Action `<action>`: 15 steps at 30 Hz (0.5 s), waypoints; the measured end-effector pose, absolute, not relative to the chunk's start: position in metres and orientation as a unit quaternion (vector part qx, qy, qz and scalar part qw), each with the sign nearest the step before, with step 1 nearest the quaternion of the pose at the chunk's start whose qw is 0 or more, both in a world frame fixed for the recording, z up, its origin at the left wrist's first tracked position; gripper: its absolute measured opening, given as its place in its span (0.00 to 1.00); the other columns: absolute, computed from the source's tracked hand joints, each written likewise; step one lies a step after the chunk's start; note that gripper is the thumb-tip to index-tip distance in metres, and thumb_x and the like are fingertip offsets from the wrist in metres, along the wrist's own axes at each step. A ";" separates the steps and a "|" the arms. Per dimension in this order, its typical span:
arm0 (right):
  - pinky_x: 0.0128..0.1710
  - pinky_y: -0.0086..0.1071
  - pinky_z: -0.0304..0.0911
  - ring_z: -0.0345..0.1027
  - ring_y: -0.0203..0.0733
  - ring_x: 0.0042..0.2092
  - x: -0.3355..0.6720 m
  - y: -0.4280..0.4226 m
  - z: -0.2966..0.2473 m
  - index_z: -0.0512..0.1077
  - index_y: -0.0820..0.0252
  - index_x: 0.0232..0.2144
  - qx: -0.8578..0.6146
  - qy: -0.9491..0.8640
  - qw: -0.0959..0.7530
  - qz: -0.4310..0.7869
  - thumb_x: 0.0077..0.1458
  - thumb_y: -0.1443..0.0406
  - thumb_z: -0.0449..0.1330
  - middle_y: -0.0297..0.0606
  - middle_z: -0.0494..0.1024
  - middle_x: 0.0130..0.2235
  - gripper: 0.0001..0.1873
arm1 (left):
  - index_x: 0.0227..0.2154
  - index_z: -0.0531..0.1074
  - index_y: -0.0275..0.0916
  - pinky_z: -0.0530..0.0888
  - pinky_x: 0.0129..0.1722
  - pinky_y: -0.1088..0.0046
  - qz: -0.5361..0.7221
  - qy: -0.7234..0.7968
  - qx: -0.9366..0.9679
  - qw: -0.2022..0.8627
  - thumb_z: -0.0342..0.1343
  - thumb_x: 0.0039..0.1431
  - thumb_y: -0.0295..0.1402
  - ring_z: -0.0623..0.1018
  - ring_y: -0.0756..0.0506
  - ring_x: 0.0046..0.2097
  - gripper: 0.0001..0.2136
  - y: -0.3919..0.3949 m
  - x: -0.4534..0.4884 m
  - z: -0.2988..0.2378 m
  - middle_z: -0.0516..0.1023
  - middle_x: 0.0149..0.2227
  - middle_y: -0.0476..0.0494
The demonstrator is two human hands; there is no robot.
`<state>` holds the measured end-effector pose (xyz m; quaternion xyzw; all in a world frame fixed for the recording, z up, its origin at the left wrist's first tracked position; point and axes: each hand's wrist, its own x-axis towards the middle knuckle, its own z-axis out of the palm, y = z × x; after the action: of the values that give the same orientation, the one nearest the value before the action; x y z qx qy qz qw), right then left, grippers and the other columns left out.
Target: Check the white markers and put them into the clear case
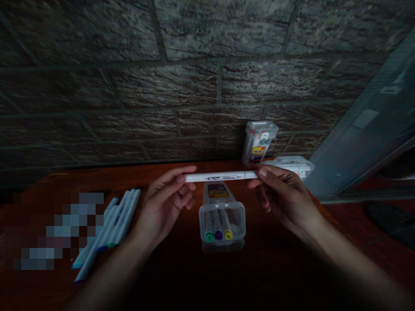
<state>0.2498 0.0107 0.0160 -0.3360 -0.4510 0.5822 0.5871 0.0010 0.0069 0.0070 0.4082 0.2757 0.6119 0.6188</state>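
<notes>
I hold a white marker pen (pixel 220 176) level in front of me, above the desk. My left hand (pixel 167 198) pinches its left end between thumb and fingers. My right hand (pixel 280 194) grips its right end, near the cap joint. Below the pen a clear plastic marker case (pixel 222 216) lies on its side with its open mouth toward me. Three markers sit in the case, with green, purple and yellow ends.
Several white markers (pixel 112 229) lie loose on the brown desk (pixel 162 172) at the left, beside a blurred patch. Another clear marker box (pixel 258 141) stands upright against the stone wall. A third clear case (pixel 296 166) lies behind my right hand. A glass pane leans at the right.
</notes>
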 end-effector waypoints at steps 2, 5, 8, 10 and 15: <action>0.13 0.20 0.61 0.67 0.29 0.16 0.250 0.011 0.015 0.85 0.56 0.35 -0.327 -0.457 0.590 0.580 0.50 0.57 0.76 0.36 0.85 0.29 0.12 | 0.45 0.83 0.34 0.71 0.22 0.79 0.608 0.281 0.410 0.619 0.67 0.57 0.30 0.68 0.55 0.23 0.13 0.008 0.001 0.006 0.79 0.28 0.46; 0.16 0.20 0.64 0.68 0.29 0.18 0.250 0.011 0.014 0.85 0.54 0.41 -0.310 -0.478 0.591 0.571 0.53 0.59 0.74 0.35 0.85 0.30 0.13 | 0.44 0.83 0.33 0.70 0.21 0.78 0.609 0.293 0.411 0.612 0.67 0.58 0.33 0.68 0.55 0.23 0.12 0.009 0.002 0.005 0.78 0.27 0.46; 0.19 0.22 0.66 0.70 0.30 0.21 0.251 0.010 0.011 0.85 0.51 0.44 -0.297 -0.506 0.591 0.554 0.56 0.62 0.72 0.35 0.85 0.33 0.12 | 0.41 0.84 0.33 0.70 0.21 0.78 0.615 0.311 0.412 0.596 0.67 0.59 0.35 0.67 0.55 0.22 0.11 0.010 0.003 0.004 0.77 0.28 0.47; 0.20 0.22 0.67 0.70 0.30 0.22 0.252 0.010 0.009 0.84 0.50 0.45 -0.296 -0.522 0.592 0.538 0.57 0.62 0.71 0.35 0.85 0.34 0.12 | 0.39 0.84 0.34 0.70 0.22 0.78 0.615 0.324 0.423 0.582 0.67 0.60 0.35 0.67 0.56 0.22 0.09 0.010 0.003 0.003 0.77 0.28 0.47; 0.19 0.23 0.66 0.69 0.30 0.22 0.251 0.011 0.007 0.85 0.52 0.43 -0.317 -0.524 0.593 0.522 0.58 0.61 0.71 0.35 0.84 0.33 0.10 | 0.41 0.84 0.38 0.69 0.24 0.77 0.616 0.333 0.470 0.537 0.66 0.61 0.33 0.68 0.54 0.23 0.08 0.011 0.003 0.000 0.72 0.23 0.50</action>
<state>0.2511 0.0114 0.0072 -0.3170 -0.5240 0.5224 0.5934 0.0026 0.0106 -0.0002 0.4704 0.3333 0.6156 0.5373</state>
